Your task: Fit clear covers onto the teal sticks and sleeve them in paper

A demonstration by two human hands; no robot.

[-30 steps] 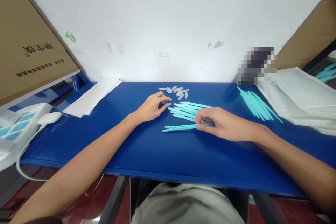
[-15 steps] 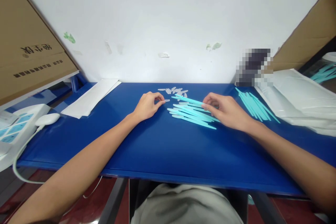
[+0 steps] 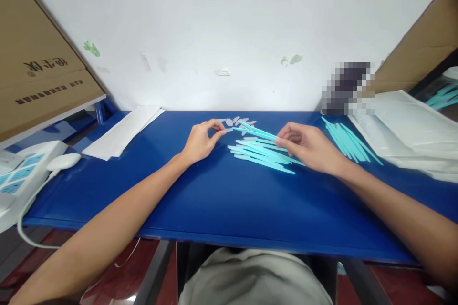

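Note:
My right hand (image 3: 309, 147) pinches a thin turquoise plastic stick (image 3: 255, 132) by its right end, holding it slightly off the blue table (image 3: 229, 200) with its tip pointing left. My left hand (image 3: 202, 140) is closed in a pinch on a small clear cap (image 3: 222, 129), close to the stick's tip. Below the held stick lies a loose pile of turquoise sticks (image 3: 263, 156). A cluster of small clear caps (image 3: 239, 122) lies just behind both hands.
A second row of turquoise sticks (image 3: 348, 140) lies at the right, beside white plastic bags (image 3: 408, 133). White paper sheets (image 3: 121, 133) lie at the back left. A white device with a cable (image 3: 32, 171) and cardboard boxes (image 3: 39, 71) flank the table.
My right hand lifted one stick from the table and carried it back toward the caps. My left hand picked up a clear cap and raised it toward the stick's tip.

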